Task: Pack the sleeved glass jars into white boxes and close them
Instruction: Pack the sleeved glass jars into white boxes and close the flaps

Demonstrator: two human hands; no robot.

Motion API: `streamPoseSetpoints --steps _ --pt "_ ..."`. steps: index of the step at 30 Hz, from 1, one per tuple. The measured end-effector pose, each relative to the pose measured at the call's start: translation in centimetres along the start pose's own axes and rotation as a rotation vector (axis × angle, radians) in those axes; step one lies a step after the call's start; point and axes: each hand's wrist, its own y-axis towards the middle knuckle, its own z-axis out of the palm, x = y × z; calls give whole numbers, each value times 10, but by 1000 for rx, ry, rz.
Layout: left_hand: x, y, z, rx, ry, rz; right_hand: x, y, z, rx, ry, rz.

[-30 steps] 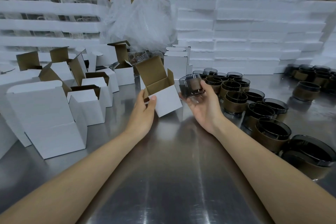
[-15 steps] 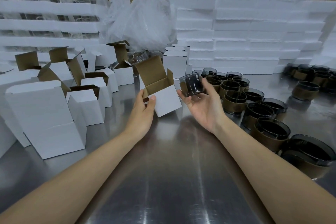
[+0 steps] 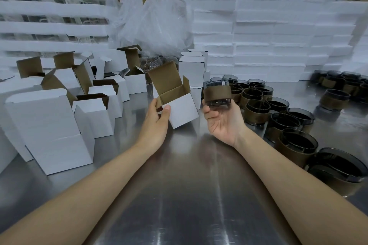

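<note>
1. Cartons filled the left of the brushed steel table (image 3: 185, 195): a crowd of small white cardboard boxes with brown insides (image 3: 95, 109), most with their lid flaps standing open, and one larger closed white box (image 3: 49, 131) nearest the camera.
2. Behind them rose layered white foam trays (image 3: 51, 26), with blurred glassware between the layers.
3. At centre left, the person's left hand (image 3: 156, 123) gripped a small white box with an open brown lid (image 3: 175, 101), thumb pressed on the white front panel and fingers behind the near corner. The box was tilted, its mouth turned up and toward the right, with its lower corner close to the table; whether it touched could not be told.
4. A crumpled clear plastic bag (image 3: 155, 24) stood behind the box at the back of the table.
5. Just right of the box, the right hand (image 3: 224, 119), palm up, was closed around the base of a dark glass jar wrapped in a brown paper sleeve (image 3: 217, 93). The jar was upright, lifted off the table, beside the box's mouth and not inside it.
6. Further right, rows of matching sleeved dark glass jars (image 3: 278, 117) stood on the table, with a second cluster (image 3: 342, 87) near the far right edge.
7. Stacked white foam blocks (image 3: 268, 36) walled the back right.
</note>
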Motion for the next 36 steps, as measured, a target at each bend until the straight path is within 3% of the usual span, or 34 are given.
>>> streamPoseSetpoints --steps 8,20,36 --pt "-2 -2 0 7 -13 -4 1 1 -2 29 11 27" --pt "-2 0 -1 -33 60 -19 -4 3 4 -88 39 -172" --pt "-7 -5 -2 -104 69 29 -3 -1 9 -21 -13 -266"
